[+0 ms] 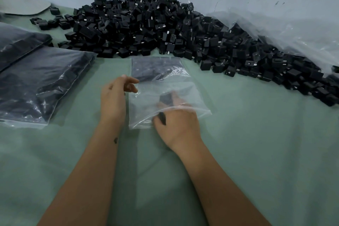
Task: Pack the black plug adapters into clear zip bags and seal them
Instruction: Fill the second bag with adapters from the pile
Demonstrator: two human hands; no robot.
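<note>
**A:** Right hand [176, 119] is well inside the mouth of the clear zip bag [165, 93], fingers curled round a black plug adapter [166, 98]. It's blurred, but that dark block sits under the film, in the near half of the bag.

**B:** And the left hand [117, 95]?

**A:** At the bag's left edge, fingertips at the film, thumb and forefinger close together. I can't tell whether it's actually pinching the plastic or only steadying it. The bag lies flat mid-tabletop [256, 134], mouth toward the person, with a row of adapters already dark at its far end.

**B:** So what makes this step go well?

**A:** I'd say slide the adapter right up against the ones already in, so the rows stay flat and snug. The left hand should hold the top layer lifted; otherwise the film drags on the knuckles.

**B:** Supply's not a problem.

**A:** Hardly. The heap of loose adapters [156, 29] runs along the far edge and down toward the right side, spilling from a big crumpled plastic sheet [293, 31]. Filled bags [42, 82] are stacked at the left edge.

**B:** Sealing?

**A:** Not yet, by my reading: the bag looks only partly filled, and the strip needs to stay clear of prongs.
</note>
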